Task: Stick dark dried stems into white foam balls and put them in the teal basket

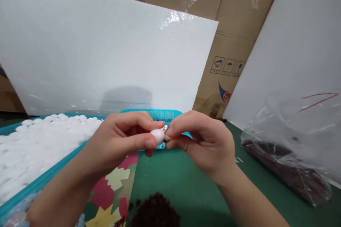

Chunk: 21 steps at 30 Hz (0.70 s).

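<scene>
The left hand (125, 138) is pinching a white bead (157, 136) at mid-frame, above the green mat (186, 184). The right hand (205, 142) is pinching a small dark piece (165, 142) against it. Judged step: joining; next, precise alignment and steady pressure.

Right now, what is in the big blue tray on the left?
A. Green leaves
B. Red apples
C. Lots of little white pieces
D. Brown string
C: the blue tray is heaped with small white pieces, like the one pinched between the left hand and right hand.
</scene>
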Motion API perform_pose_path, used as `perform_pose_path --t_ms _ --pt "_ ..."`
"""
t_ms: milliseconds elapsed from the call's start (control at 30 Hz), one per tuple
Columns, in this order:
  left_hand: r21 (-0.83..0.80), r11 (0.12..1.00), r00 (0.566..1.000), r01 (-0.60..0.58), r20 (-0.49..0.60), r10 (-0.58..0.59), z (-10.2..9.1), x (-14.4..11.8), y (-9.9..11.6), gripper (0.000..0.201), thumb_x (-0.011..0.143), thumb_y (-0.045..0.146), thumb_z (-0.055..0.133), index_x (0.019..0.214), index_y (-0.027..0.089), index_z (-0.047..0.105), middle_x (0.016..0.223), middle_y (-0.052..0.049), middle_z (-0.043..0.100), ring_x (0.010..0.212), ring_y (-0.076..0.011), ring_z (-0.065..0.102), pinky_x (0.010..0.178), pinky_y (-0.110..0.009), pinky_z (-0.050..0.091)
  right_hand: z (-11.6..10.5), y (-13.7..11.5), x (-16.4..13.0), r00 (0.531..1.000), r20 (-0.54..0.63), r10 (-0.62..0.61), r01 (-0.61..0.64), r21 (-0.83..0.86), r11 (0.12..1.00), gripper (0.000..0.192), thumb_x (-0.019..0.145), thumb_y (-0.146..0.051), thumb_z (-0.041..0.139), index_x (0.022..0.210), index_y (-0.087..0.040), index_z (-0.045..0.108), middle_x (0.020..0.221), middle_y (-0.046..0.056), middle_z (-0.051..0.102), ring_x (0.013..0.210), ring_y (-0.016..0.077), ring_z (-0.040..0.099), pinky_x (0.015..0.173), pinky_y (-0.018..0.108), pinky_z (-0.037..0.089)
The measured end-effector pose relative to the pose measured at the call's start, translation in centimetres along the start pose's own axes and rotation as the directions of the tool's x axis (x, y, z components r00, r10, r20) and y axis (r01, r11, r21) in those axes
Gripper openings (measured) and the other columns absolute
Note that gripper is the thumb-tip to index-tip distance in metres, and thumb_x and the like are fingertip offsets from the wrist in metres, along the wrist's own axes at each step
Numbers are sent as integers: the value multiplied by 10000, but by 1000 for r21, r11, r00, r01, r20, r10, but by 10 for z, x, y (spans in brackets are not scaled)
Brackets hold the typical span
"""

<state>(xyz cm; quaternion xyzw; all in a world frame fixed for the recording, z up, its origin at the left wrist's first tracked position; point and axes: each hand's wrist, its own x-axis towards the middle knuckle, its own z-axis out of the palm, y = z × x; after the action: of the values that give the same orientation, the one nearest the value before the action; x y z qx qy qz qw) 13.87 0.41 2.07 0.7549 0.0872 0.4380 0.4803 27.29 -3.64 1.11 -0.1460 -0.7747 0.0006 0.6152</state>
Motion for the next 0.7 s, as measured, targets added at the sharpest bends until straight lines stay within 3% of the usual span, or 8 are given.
perform_pose_path --t_ms 133,267,533,700 --pt "-57 998 1000 -6 23 8 2 0 -3 157 514 50 570 518 202 608 451 68 516 414 -28 458 375 -76 394 -1 0 0 998 34 -59 62 -81 995 187 659 38 460 631 -147 459 587 12 513 570 75 482 516 132 427" --pt "-72 996 999 -47 5 47 3 -1 -6 50 518 168 617 555 201 616 472 67 513 435 -23 462 402 -66 404 -3 3 -1 993 97 -74 77 -27 997 194 668 43 449 637 -148 453 589 8 468 573 75 473 511 133 432" --pt "-78 995 997 -66 32 68 2 0 -5 85 538 236 603 621 232 618 511 64 533 425 -45 509 398 -98 441 -10 10 -2 978 176 -116 113 26 993 231 677 53 375 683 -162 461 627 12 452 607 101 487 535 188 443" --pt "46 997 997 -68 -35 69 7 -1 1 22 525 210 614 539 194 619 464 55 525 417 -35 485 376 -62 409 -12 10 -4 973 197 -120 118 19 993 234 659 52 398 702 -164 478 651 1 450 655 92 502 601 158 451"
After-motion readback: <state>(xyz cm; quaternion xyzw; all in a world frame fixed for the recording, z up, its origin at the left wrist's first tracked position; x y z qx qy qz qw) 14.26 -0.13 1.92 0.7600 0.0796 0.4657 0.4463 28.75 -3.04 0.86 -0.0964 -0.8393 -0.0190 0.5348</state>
